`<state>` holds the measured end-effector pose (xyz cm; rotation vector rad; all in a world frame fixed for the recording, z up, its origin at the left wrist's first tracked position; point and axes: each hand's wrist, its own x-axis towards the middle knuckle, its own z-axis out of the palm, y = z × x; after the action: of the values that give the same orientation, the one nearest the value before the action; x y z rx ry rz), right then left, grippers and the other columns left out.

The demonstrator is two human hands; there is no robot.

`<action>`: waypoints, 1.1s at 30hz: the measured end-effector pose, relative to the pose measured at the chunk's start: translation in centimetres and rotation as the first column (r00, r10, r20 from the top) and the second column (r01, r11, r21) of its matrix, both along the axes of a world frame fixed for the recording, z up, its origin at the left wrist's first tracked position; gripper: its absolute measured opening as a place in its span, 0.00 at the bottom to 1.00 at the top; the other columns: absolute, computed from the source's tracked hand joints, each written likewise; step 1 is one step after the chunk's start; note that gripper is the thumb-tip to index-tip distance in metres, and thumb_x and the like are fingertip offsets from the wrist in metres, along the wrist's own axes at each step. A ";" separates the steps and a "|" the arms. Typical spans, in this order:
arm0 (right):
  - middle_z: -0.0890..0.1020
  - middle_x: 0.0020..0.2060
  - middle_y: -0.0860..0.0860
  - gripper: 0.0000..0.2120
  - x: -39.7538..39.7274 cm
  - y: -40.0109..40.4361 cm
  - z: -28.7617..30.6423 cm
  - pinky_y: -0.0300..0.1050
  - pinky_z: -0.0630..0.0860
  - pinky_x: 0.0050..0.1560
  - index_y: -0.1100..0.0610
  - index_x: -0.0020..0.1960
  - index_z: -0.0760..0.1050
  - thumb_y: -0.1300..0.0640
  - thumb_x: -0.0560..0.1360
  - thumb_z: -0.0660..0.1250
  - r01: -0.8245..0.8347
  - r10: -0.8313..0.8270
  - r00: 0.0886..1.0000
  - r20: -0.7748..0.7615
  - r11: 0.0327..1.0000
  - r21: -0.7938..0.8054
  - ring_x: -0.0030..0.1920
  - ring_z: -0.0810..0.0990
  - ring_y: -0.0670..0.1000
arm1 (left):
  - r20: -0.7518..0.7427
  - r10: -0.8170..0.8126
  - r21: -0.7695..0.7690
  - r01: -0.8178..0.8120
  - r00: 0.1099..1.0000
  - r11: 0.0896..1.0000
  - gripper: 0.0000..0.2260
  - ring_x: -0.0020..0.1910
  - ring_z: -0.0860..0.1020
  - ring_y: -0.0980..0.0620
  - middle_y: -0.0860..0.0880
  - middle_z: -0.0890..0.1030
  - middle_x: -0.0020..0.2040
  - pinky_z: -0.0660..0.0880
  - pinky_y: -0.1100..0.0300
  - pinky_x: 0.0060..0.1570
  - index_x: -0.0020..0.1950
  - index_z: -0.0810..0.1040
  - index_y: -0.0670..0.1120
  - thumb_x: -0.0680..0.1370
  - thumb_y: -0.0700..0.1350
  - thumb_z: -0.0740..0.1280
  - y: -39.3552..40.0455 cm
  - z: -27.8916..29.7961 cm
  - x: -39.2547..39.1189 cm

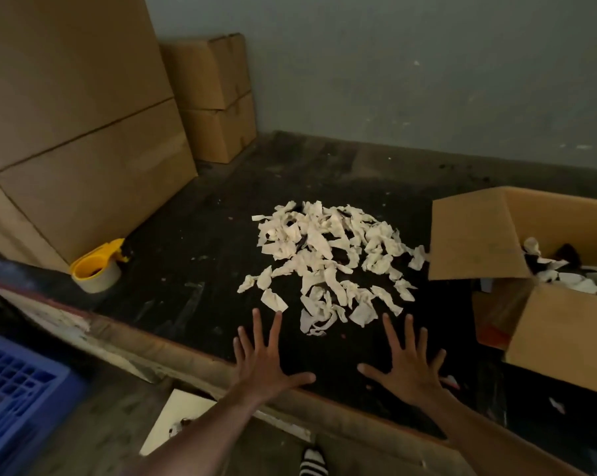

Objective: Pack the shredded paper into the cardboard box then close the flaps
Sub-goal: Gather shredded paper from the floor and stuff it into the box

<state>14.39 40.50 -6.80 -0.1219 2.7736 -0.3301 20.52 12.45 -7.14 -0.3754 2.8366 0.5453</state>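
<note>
A loose pile of cream shredded paper [328,259] lies spread on the dark table top, in the middle of the view. An open cardboard box [561,324] stands at the right edge with its flaps up; some paper scraps [571,278] lie inside it. My left hand [264,360] and my right hand [406,364] rest flat on the table near its front edge, fingers spread, palms down. Both hold nothing. Their fingertips stop just short of the nearest scraps.
Large closed cardboard boxes [84,132] are stacked at the left, and two smaller ones [214,97] stand against the back wall. A yellow tape dispenser [98,267] sits at the left on the table. A blue plastic crate [19,396] is on the floor lower left.
</note>
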 end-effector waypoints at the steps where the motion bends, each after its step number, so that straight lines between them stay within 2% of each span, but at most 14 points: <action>1: 0.22 0.71 0.53 0.57 -0.9 -0.6 -0.2 0.77 0.42 0.70 0.35 0.69 0.19 0.14 0.57 0.51 -0.001 0.001 1.000 -0.013 1.000 0.002 0.76 0.33 0.66 | -0.004 -0.006 -0.012 0.006 1.000 1.000 0.63 0.74 0.33 0.30 0.45 0.19 0.72 0.38 0.36 0.74 0.73 0.23 0.62 0.54 0.84 0.59 -0.1 -0.3 -0.8; 8: 0.27 0.76 0.54 0.51 -8.9 -7.2 -1.0 0.75 0.34 0.69 0.34 0.69 0.20 0.15 0.60 0.47 -0.080 0.077 0.995 -0.071 0.995 -0.051 0.76 0.29 0.61 | 0.012 -0.083 -0.075 0.084 0.996 0.994 0.62 0.72 0.28 0.32 0.44 0.20 0.73 0.32 0.35 0.70 0.74 0.23 0.59 0.55 0.86 0.54 -2.4 -1.0 -9.0; 11: 0.31 0.77 0.54 0.46 -11.6 -10.2 -1.0 0.71 0.34 0.72 0.36 0.73 0.23 0.20 0.67 0.45 -0.174 0.168 0.983 -0.075 0.982 -0.079 0.77 0.30 0.58 | 0.014 -0.181 -0.059 0.181 0.983 0.982 0.55 0.76 0.32 0.38 0.45 0.27 0.77 0.31 0.39 0.70 0.75 0.27 0.60 0.63 0.82 0.55 -3.5 -1.2 -12.8; 12: 0.33 0.78 0.54 0.45 -12.2 -11.0 -0.8 0.69 0.35 0.73 0.37 0.75 0.26 0.21 0.69 0.45 -0.211 0.201 0.975 -0.092 0.970 -0.122 0.77 0.32 0.56 | -0.017 -0.225 -0.035 0.224 0.974 0.974 0.52 0.78 0.36 0.41 0.46 0.32 0.79 0.34 0.41 0.73 0.76 0.28 0.61 0.67 0.78 0.58 -3.8 -1.0 -13.8; 14: 0.40 0.80 0.52 0.41 -13.4 -12.1 0.0 0.66 0.41 0.75 0.38 0.78 0.37 0.24 0.72 0.47 -0.251 0.207 0.961 -0.181 0.929 -0.272 0.79 0.40 0.54 | -0.120 -0.273 -0.007 0.274 0.955 0.962 0.47 0.79 0.50 0.45 0.46 0.48 0.81 0.49 0.44 0.77 0.78 0.35 0.61 0.72 0.67 0.65 -4.7 -0.3 -15.3; 16: 0.53 0.79 0.51 0.34 -15.1 -12.2 1.2 0.64 0.52 0.75 0.41 0.78 0.50 0.31 0.76 0.51 -0.205 0.054 0.938 -0.342 0.884 -0.421 0.78 0.52 0.53 | -0.278 -0.263 -0.039 0.263 0.924 0.964 0.37 0.72 0.64 0.45 0.47 0.65 0.75 0.65 0.43 0.70 0.79 0.50 0.60 0.72 0.59 0.62 -6.0 0.9 -16.4; 17: 0.59 0.78 0.52 0.31 -16.5 -11.8 1.7 0.64 0.57 0.74 0.42 0.78 0.54 0.35 0.77 0.53 -0.142 -0.070 0.904 -0.422 0.882 -0.450 0.76 0.57 0.54 | -0.350 -0.250 -0.069 0.242 0.903 0.968 0.34 0.67 0.67 0.45 0.47 0.68 0.71 0.68 0.43 0.65 0.77 0.55 0.59 0.71 0.56 0.60 -6.8 1.3 -16.8; 19: 0.64 0.76 0.54 0.27 -19.8 -10.2 2.2 0.65 0.59 0.72 0.46 0.76 0.58 0.40 0.79 0.55 0.059 -0.310 0.809 -0.500 0.888 -0.456 0.74 0.61 0.57 | -0.401 -0.216 -0.115 0.185 0.890 0.976 0.32 0.66 0.66 0.45 0.46 0.68 0.69 0.68 0.42 0.62 0.75 0.61 0.58 0.70 0.55 0.59 -8.6 1.6 -17.7; 21: 0.62 0.76 0.57 0.27 -23.3 -7.9 2.5 0.68 0.56 0.72 0.46 0.77 0.57 0.40 0.80 0.55 0.291 -0.482 0.739 -0.471 0.859 -0.422 0.74 0.60 0.61 | -0.384 -0.142 -0.119 0.104 0.912 0.988 0.33 0.71 0.62 0.43 0.46 0.63 0.74 0.63 0.39 0.67 0.77 0.61 0.56 0.71 0.57 0.60 -10.4 1.4 -18.9; 24: 0.50 0.80 0.57 0.32 -27.0 -4.5 2.0 0.72 0.48 0.72 0.41 0.79 0.47 0.34 0.78 0.50 0.601 -0.669 0.708 -0.225 0.738 -0.307 0.77 0.51 0.66 | -0.310 0.058 -0.008 -0.064 0.949 0.998 0.32 0.78 0.52 0.43 0.47 0.53 0.80 0.49 0.39 0.74 0.80 0.54 0.55 0.76 0.59 0.57 -12.3 -0.2 -21.1; 26: 0.44 0.80 0.55 0.32 -28.7 -2.7 0.5 0.73 0.46 0.72 0.37 0.78 0.44 0.30 0.77 0.46 0.697 -0.732 0.678 -0.063 0.668 -0.262 0.78 0.46 0.65 | -0.242 0.193 0.116 -0.169 0.951 0.979 0.31 0.79 0.48 0.43 0.47 0.49 0.81 0.44 0.41 0.75 0.81 0.50 0.54 0.80 0.59 0.55 -12.7 -1.1 -22.6; 28: 0.47 0.80 0.55 0.32 -29.4 -2.0 -0.6 0.74 0.48 0.72 0.37 0.78 0.47 0.30 0.75 0.44 0.672 -0.685 0.728 -0.027 0.720 -0.174 0.78 0.48 0.66 | -0.207 0.257 0.192 -0.219 0.944 0.957 0.29 0.80 0.47 0.46 0.46 0.50 0.81 0.42 0.42 0.76 0.81 0.49 0.53 0.82 0.58 0.55 -12.4 -1.8 -24.1; 30: 0.55 0.79 0.58 0.32 -29.0 -2.9 -1.0 0.73 0.54 0.71 0.41 0.78 0.53 0.32 0.76 0.46 0.569 -0.581 0.810 -0.080 0.811 -0.137 0.76 0.54 0.66 | -0.232 0.246 0.276 -0.179 0.941 0.944 0.28 0.80 0.48 0.48 0.47 0.52 0.81 0.41 0.45 0.76 0.81 0.50 0.52 0.83 0.56 0.55 -11.6 -2.0 -25.4; 33: 0.63 0.76 0.57 0.33 -26.4 -6.4 -0.8 0.66 0.59 0.73 0.47 0.77 0.58 0.34 0.77 0.48 0.431 -0.504 0.853 -0.135 0.827 -0.360 0.76 0.60 0.61 | -0.251 0.196 0.504 -0.045 0.948 0.862 0.27 0.79 0.53 0.49 0.49 0.55 0.80 0.51 0.43 0.77 0.80 0.52 0.55 0.83 0.54 0.58 -9.5 -0.7 -26.4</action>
<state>-11.99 34.06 -7.61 0.4948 2.9171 -0.9470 -5.90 2.91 -7.88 -0.4012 2.8020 1.4257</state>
